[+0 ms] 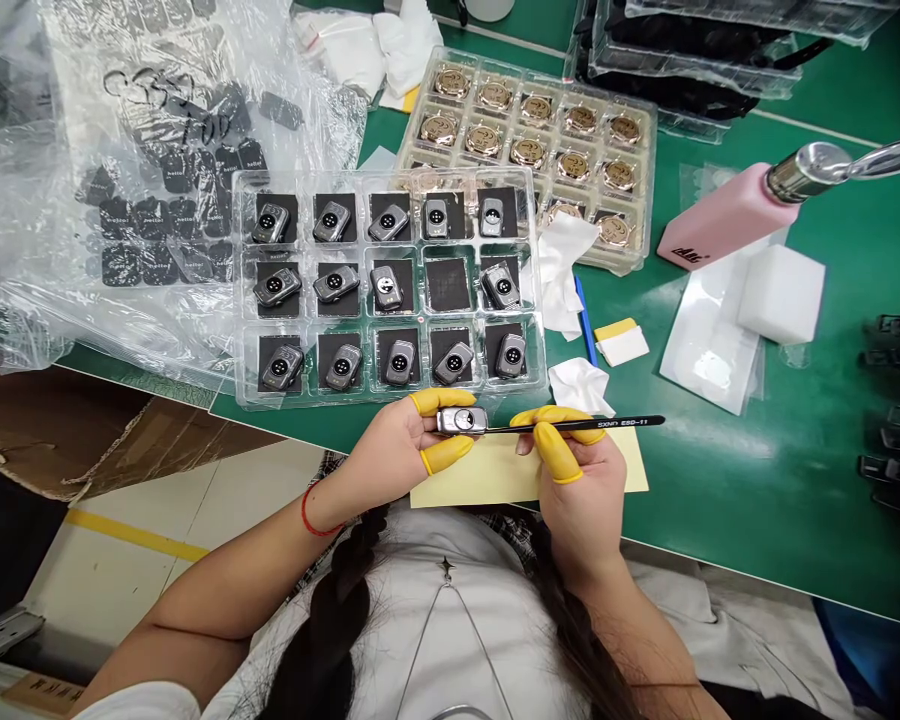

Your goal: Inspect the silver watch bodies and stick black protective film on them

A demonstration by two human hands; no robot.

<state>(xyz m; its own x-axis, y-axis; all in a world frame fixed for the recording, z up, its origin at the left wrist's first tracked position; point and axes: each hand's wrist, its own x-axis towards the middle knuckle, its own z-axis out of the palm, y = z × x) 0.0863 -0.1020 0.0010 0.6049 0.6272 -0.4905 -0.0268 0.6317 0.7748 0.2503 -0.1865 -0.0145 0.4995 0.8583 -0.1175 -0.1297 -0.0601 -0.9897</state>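
My left hand (401, 440), with yellow finger cots on thumb and forefinger, grips a small silver-grey watch case (461, 420) by its edges. The case's round sensor side faces up. Between the yellow-covered fingers of my right hand (577, 460) are black tweezers (622, 423), lettered along the shank. Their tip reaches the right end of the watch case; whether it touches cannot be made out. Just beyond my hands lies a clear compartment tray (420, 321) of similar watch cases on dark squares, one square bare. A pale yellow sheet (510, 480) lies beneath my hands.
A second tray (649, 200) holds round gold-coloured pieces. To the right are a pink bottle (742, 215), a white foam block (784, 290) and a blue stick (586, 320). Crumpled white wipes (577, 385) lie near my right hand. Plastic bags (172, 200) cover the left.
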